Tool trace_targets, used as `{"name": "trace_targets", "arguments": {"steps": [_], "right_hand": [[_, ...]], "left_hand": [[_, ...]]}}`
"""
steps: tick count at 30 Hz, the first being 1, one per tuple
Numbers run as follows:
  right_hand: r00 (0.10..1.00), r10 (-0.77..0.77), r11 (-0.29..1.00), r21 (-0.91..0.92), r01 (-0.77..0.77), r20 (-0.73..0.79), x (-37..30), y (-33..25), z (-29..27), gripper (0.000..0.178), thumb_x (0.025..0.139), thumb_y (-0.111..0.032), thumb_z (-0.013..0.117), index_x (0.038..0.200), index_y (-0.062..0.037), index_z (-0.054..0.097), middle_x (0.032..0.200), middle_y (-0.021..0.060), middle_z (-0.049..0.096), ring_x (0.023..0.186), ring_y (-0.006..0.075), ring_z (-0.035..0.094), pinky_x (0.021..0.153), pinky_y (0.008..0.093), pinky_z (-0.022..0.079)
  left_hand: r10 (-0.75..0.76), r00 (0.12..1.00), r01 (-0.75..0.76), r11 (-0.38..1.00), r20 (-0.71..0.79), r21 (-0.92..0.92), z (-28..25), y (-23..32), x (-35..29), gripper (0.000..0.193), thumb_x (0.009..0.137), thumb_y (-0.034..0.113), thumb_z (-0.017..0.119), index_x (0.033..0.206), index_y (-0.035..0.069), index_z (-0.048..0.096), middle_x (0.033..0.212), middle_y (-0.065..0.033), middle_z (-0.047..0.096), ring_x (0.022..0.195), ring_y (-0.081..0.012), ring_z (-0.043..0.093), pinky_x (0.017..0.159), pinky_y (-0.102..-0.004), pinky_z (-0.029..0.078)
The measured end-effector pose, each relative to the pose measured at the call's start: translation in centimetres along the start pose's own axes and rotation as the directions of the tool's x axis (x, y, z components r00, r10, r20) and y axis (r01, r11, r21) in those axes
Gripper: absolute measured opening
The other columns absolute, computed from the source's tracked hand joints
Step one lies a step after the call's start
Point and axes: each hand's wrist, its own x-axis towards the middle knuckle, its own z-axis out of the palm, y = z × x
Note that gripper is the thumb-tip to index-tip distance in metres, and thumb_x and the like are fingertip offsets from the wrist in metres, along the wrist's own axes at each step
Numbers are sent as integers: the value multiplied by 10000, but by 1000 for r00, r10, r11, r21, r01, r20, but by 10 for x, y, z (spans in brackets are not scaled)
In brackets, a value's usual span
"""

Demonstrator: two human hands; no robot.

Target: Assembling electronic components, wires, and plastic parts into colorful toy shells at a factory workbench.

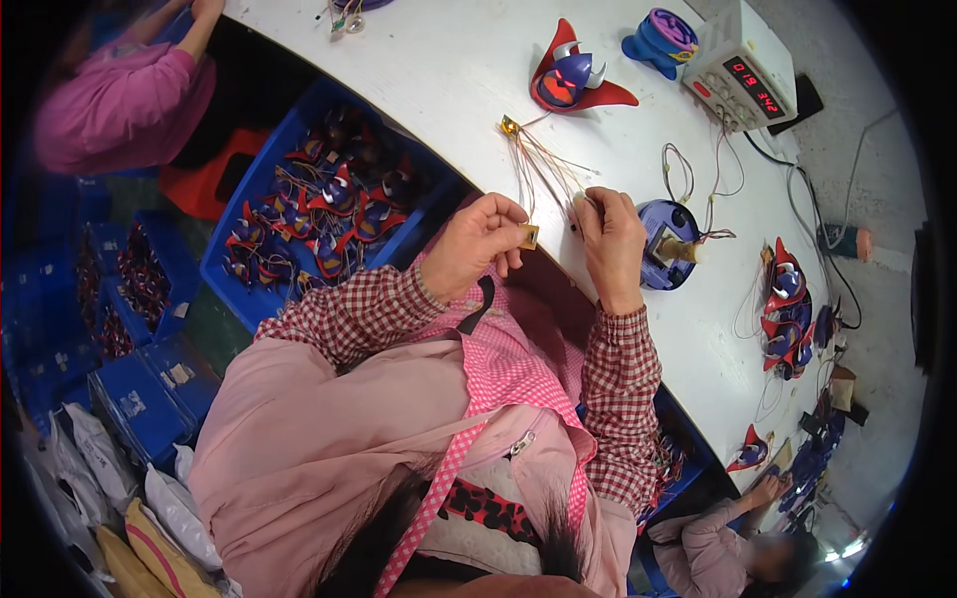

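My left hand [469,244] pinches a small yellowish-brown circuit board [530,237] with thin wires rising from it, just off the table's front edge. To its right, my right hand [615,244] is closed at the fingertips near the wire ends; what it grips is too small to make out. A bundle of thin wires [543,164] spreads over the table between the hands and a little yellow component [509,127]. Beyond that lies a purple toy head [568,82] with silver horns and a red collar. Beside my right hand sits a round purple housing [658,274] with a pale part inside.
A power supply [743,80] with a red display stands at the back, beside a blue-purple round object [662,42]. More toy heads [786,279] lie to the right. A blue bin [221,261] of toy heads is at my left. Co-workers sit left [120,110] and lower right [703,553].
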Motion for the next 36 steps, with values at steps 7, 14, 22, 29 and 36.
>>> {"name": "trace_targets", "arguments": {"steps": [7, 14, 22, 29, 36], "right_hand": [[1000, -9, 1000, 15, 9, 0, -1, 1, 2, 150, 810, -98, 620, 916, 6, 601, 822, 166, 579, 700, 319, 587, 622, 376, 470], [1000, 9, 1000, -4, -9, -7, -1, -1, 0, 170, 802, -93, 650, 915, 30, 616, 832, 152, 603, 699, 257, 608, 633, 317, 481], [1000, -3, 1000, 3, 3, -3, -2, -1, 1, 176, 802, -93, 652, 920, 33, 617, 826, 152, 599, 703, 260, 610, 632, 320, 482], [1000, -3, 1000, -17, 3, -6, -4, 0, -2, 177, 796, -93, 644, 939, 5, 611, 842, 152, 578, 716, 292, 595, 630, 358, 474], [947, -302, 950, -117, 290, -107, -16, -30, -19, 158, 767, -47, 643, 918, -26, 601, 825, 137, 553, 710, 302, 566, 613, 375, 460]], "left_hand": [[10, 1000, -9, 999, -7, 38, 3, 4, 1, 161, 891, 67, 554, 1026, -2, 501, 815, -51, 575, 614, -86, 567, 487, -173, 451], [66, 998, -67, 993, 14, 95, 6, 5, 7, 155, 883, 61, 572, 1014, 7, 510, 805, -44, 578, 606, -72, 554, 481, -164, 437], [96, 995, -95, 979, 8, 183, 8, 5, 8, 145, 876, 62, 587, 993, 11, 517, 806, -37, 578, 602, -56, 543, 472, -152, 422], [97, 995, -96, 962, 9, 255, 14, 10, 12, 142, 872, 76, 599, 973, 11, 522, 800, -33, 579, 588, -45, 532, 464, -145, 408], [110, 994, -110, 942, 19, 318, 17, 11, 16, 110, 880, 70, 566, 968, 10, 535, 765, -22, 575, 587, -40, 528, 466, -145, 404]]}}
